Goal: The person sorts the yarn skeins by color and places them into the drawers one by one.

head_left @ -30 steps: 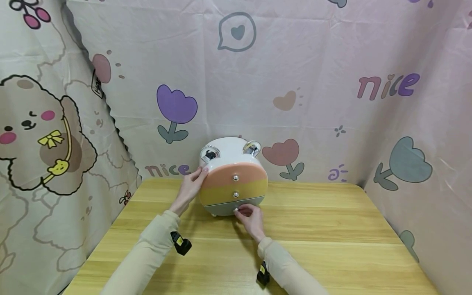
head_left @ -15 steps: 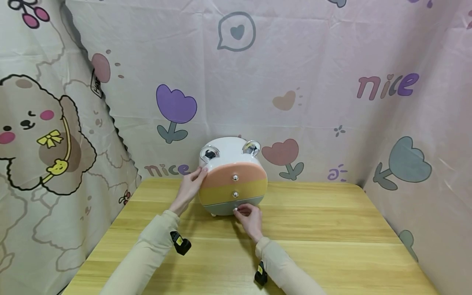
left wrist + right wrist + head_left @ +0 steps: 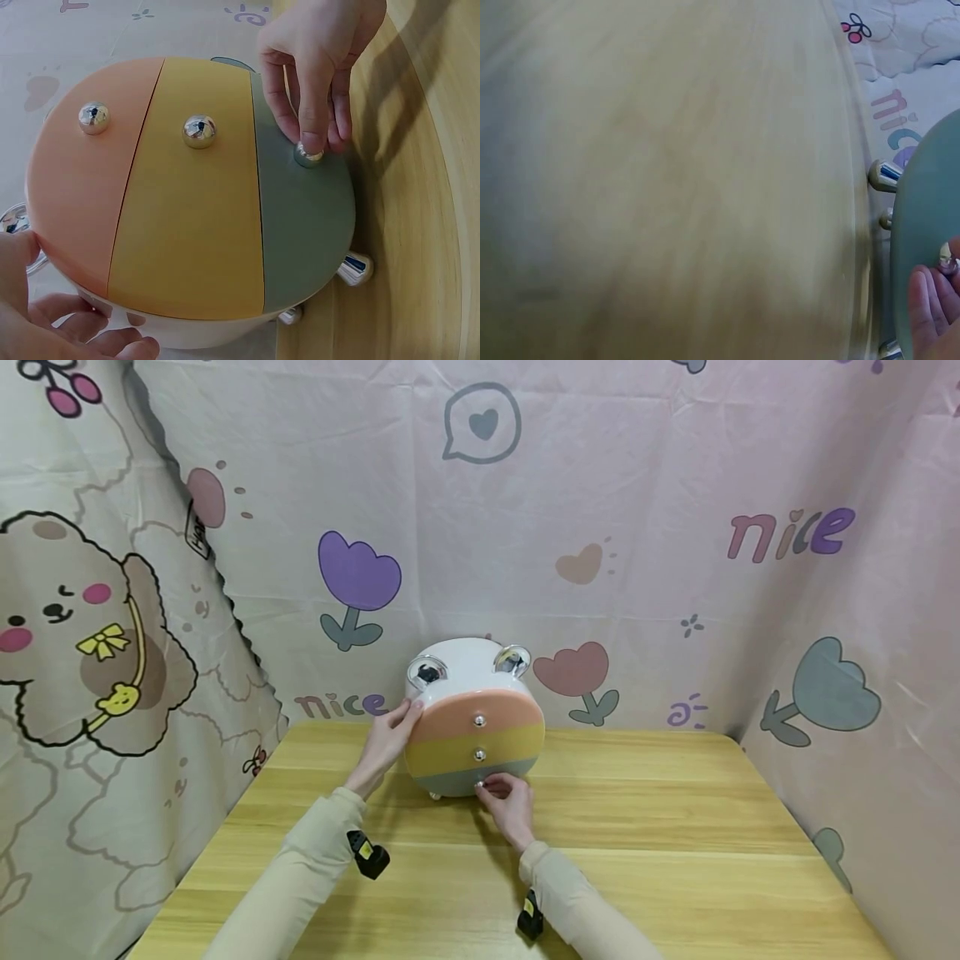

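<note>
A small drawer box with a white body and an orange, yellow and grey-green striped front stands on the table. Its bottom drawer is flush with the others. My right hand pinches the silver knob of that drawer between thumb and fingertips. My left hand rests against the box's left side, thumb at the front edge and fingers spread along the white wall in the left wrist view. The upper two knobs, orange drawer's and yellow drawer's, are untouched.
The wooden table extends in front and to both sides. Behind it hangs a patterned cloth, close to the box's back. Two silver ear shapes stick up from the box top, and short silver feet hold it up.
The thin gap above the grey-green bottom drawer has closed as my right hand pushed it in by the knob. My left hand has stayed at the box's side.
</note>
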`<state>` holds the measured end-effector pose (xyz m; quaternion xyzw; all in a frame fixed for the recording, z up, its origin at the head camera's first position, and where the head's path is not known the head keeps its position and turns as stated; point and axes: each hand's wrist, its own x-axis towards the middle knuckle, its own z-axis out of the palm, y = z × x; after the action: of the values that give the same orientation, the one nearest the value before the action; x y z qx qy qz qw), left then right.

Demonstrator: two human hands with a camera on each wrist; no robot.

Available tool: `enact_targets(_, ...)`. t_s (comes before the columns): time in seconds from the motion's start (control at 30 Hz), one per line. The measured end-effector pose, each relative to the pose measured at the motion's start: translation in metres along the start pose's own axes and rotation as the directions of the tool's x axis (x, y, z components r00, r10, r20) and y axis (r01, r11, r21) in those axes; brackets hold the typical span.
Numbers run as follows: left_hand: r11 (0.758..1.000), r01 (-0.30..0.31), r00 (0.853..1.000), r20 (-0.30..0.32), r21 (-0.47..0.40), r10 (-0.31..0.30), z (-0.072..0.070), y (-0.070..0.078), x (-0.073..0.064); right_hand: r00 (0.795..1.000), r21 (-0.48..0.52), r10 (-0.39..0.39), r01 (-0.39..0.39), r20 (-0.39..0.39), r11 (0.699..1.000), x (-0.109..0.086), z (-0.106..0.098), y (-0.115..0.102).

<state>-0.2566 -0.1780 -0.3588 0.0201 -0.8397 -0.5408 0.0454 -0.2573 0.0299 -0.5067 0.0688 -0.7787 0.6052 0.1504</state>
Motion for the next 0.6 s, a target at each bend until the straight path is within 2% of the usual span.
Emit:
enact_targets(0.13,1.000,-0.023,1.000,-0.015,-0.013,0.023,0.004,-0.002,-0.001,1.000,0.024,-0.001,0.000,0.022,1.000,0.000,-0.003,0.002)
enact_targets(0.27,0.997,-0.080,0.995,-0.070,-0.023,0.078,0.008,-0.011,-0.001,0.998,0.042,-0.007,0.005,0.056,0.999,0.000,-0.012,0.004)
enact_targets(0.5,0.985,-0.173,0.978,-0.117,-0.003,0.171,0.008,-0.039,-0.003,0.996,-0.033,-0.042,0.045,0.076,0.998,0.002,-0.043,0.014)
enact_targets(0.6,0.977,-0.199,0.970,-0.130,0.073,0.207,0.006,-0.054,-0.005,0.995,-0.072,-0.047,0.053,0.086,0.996,0.005,-0.061,0.019)
